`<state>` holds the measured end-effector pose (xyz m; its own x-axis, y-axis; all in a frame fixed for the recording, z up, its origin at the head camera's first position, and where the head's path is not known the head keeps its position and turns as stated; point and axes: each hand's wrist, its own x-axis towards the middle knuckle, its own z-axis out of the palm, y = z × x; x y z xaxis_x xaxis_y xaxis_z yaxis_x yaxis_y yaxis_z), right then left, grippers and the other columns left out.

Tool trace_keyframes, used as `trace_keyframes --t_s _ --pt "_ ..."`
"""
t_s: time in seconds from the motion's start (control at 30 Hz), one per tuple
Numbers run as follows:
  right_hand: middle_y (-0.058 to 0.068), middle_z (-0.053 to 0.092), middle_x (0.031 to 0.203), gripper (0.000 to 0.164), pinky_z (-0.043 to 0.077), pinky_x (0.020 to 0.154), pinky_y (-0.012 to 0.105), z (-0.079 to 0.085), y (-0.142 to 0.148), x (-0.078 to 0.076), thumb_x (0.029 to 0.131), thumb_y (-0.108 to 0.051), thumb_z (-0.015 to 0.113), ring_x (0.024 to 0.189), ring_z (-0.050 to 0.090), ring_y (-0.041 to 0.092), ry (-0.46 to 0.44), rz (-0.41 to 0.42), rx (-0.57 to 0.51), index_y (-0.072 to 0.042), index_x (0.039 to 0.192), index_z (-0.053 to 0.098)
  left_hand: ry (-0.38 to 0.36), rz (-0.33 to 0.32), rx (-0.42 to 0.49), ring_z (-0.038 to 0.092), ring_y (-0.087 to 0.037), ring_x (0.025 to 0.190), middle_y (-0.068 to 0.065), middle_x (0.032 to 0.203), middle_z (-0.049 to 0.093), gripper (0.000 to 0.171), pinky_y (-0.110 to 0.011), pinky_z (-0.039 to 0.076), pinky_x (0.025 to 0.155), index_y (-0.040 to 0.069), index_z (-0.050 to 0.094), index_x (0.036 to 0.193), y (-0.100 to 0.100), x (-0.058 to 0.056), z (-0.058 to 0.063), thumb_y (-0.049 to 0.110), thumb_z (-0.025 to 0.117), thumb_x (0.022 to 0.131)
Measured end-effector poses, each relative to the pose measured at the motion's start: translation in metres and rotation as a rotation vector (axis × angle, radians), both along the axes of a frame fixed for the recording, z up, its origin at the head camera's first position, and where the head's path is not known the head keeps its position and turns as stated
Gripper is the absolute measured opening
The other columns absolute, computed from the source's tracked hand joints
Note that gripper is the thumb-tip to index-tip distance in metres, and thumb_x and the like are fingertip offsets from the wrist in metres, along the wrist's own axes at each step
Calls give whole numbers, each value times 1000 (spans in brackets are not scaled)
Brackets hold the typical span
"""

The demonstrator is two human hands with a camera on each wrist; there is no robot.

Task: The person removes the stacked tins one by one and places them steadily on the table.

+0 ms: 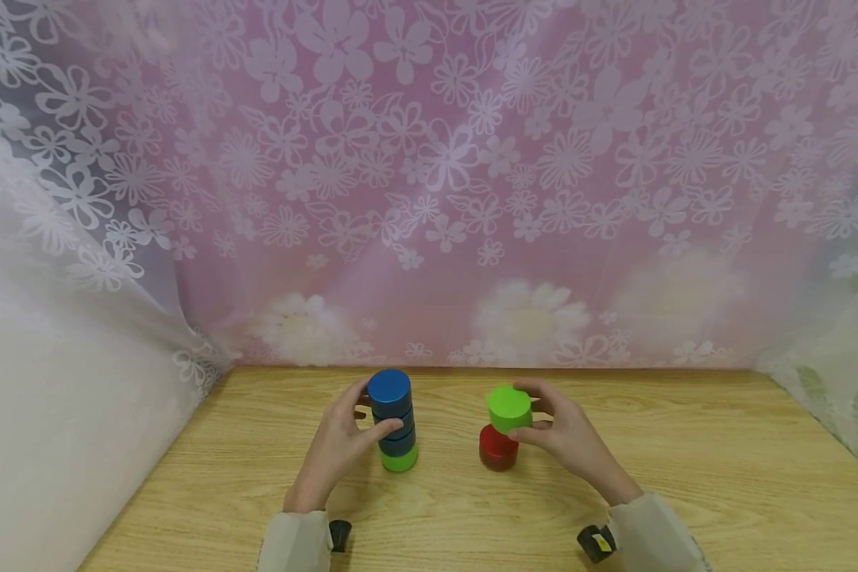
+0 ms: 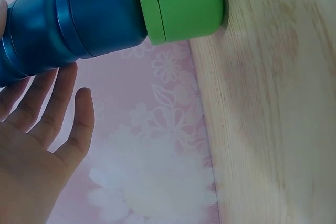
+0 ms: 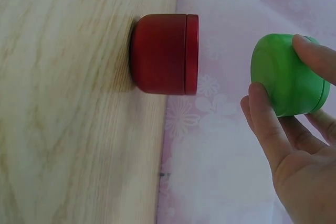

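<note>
My left hand [image 1: 339, 437] grips the upper part of an upright stack, thumb on the near side and fingers behind. Blue canisters [image 2: 105, 11] make up its top, and a green canister [image 2: 184, 3] forms the base on the table. Over on the right, my right hand [image 1: 568, 437] pinches a second green canister [image 3: 286, 74] between thumb and fingers. That canister is held in the air, slightly tilted, above a red lidded canister [image 3: 163, 53]. A gap separates the two in the right wrist view. The red one stands upright on the wood.
The light wooden table [image 1: 443, 524] ends at a pink flowered curtain [image 1: 429, 199] behind the canisters. Pale cloth [image 1: 57, 381] hangs along the left side, with more on the right. Each wrist wears a black device [image 1: 339, 535] by the sleeve.
</note>
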<state>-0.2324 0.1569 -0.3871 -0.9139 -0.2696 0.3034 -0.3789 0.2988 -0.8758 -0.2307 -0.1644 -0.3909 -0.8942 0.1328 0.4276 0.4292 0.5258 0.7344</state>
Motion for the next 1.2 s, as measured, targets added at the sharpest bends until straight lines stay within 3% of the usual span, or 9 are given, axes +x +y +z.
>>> trace_keyframes --t_s 1.2 --pt "26 57 125 60 57 78 34 -18 34 0 81 3 83 100 66 34 36 -12 115 9 132 52 -17 7 30 62 -31 105 -12 117 67 65 -57 53 87 -1 54 141 2 0 0 13 84 86"
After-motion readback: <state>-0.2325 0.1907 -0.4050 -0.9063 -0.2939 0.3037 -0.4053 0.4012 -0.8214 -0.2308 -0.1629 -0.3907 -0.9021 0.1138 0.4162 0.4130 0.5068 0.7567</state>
